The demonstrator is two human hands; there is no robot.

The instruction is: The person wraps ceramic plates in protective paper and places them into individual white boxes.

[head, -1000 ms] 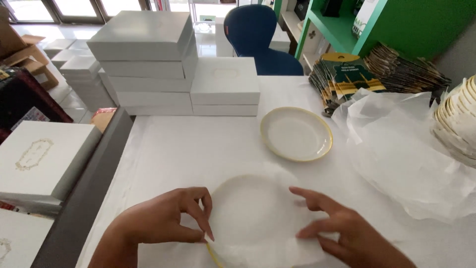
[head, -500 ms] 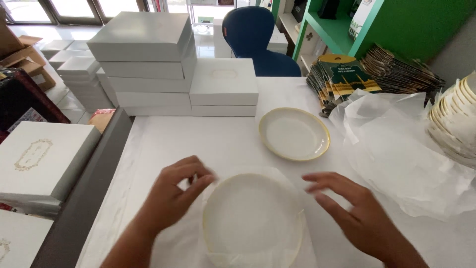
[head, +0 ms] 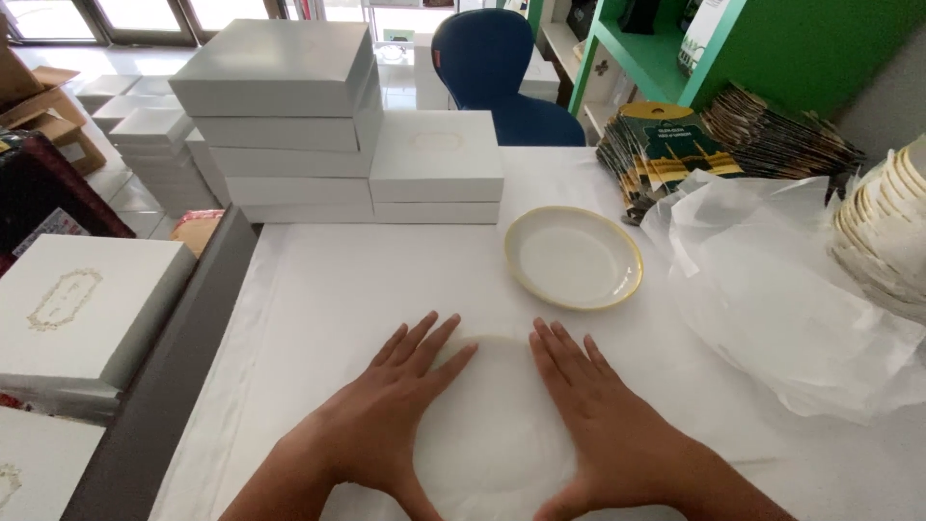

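A white tabletop [head: 318,289] fills most of the view, covered with white paper. At its near edge both hands lie flat and open, fingers spread, pressing down on a paper-wrapped plate [head: 494,434]: the left hand [head: 381,415] on its left side, the right hand [head: 608,420] on its right, with the round shape showing between them. Further in, towards the middle of the tabletop, a bare white plate with a yellow rim [head: 574,257] sits apart from the hands. At the far edge stand stacked white boxes [head: 289,116], a tall pile on the left and a lower pair just beside it. Along the right edge lies crumpled translucent wrapping paper [head: 781,289], with a stack of plates [head: 887,232] at the far right and a fan of dark printed packets [head: 714,145] behind it. Beyond the table are a blue chair [head: 502,68], a green shelf unit [head: 772,48] and a bright tiled floor. More white boxes [head: 82,309] sit left of the table.
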